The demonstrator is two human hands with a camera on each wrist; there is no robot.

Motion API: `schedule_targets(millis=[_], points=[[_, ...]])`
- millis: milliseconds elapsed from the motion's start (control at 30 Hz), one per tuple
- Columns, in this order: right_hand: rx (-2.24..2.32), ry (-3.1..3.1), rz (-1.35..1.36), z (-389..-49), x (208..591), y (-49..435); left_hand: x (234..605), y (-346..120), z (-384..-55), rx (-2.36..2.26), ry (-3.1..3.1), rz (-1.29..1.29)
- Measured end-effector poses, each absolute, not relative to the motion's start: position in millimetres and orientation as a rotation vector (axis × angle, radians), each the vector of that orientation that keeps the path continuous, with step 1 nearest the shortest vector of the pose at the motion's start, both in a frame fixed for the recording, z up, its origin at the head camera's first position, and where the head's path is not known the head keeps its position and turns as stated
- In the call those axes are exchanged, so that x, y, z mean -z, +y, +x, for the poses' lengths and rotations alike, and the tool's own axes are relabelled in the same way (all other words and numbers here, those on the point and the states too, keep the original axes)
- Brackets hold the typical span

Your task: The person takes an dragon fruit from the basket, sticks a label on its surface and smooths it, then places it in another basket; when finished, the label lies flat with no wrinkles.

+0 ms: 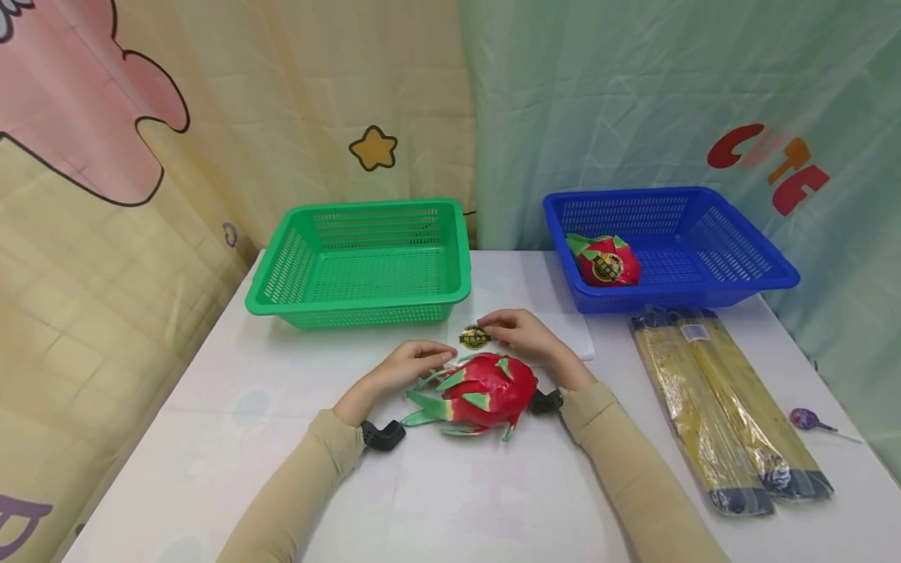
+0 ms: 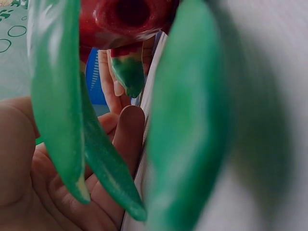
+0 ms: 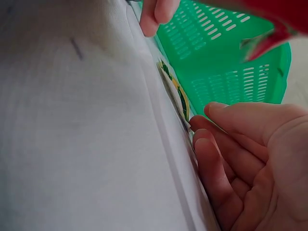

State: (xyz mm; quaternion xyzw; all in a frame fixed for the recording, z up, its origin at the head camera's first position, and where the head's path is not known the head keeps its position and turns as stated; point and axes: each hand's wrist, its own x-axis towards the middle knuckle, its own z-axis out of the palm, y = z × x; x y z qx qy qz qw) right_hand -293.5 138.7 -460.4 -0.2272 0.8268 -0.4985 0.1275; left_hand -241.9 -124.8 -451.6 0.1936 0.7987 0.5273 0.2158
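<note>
A red dragon fruit (image 1: pixel 482 393) with green leaf tips lies on the white table between my wrists. Just behind it a round black-and-gold sticker (image 1: pixel 475 337) lies on a white sheet (image 1: pixel 573 338). My right hand (image 1: pixel 495 324) has its thumb and fingertips closed on the sticker's right edge (image 3: pixel 178 98). My left hand (image 1: pixel 438 359) rests with relaxed fingers on the sheet left of the sticker, its palm beside the fruit's leaves (image 2: pixel 91 144). In the right wrist view a left fingertip (image 3: pixel 156 14) touches the sheet.
An empty green basket (image 1: pixel 281 289) stands at the back left. At the back right a blue basket (image 1: pixel 760 262) holds a second dragon fruit (image 1: pixel 605 262) with a sticker on it. Two long yellow packets (image 1: pixel 725 407) and a purple lollipop (image 1: pixel 805 420) lie on the right.
</note>
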Motion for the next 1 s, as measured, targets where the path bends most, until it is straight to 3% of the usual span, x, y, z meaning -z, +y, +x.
schedule_targets(millis=[1000], points=[[1.415, 2.518, -0.611, -292.9, 462.3, 134.4, 454.1, -123.5, -241.4, -1.452, 2.247, 0.535]])
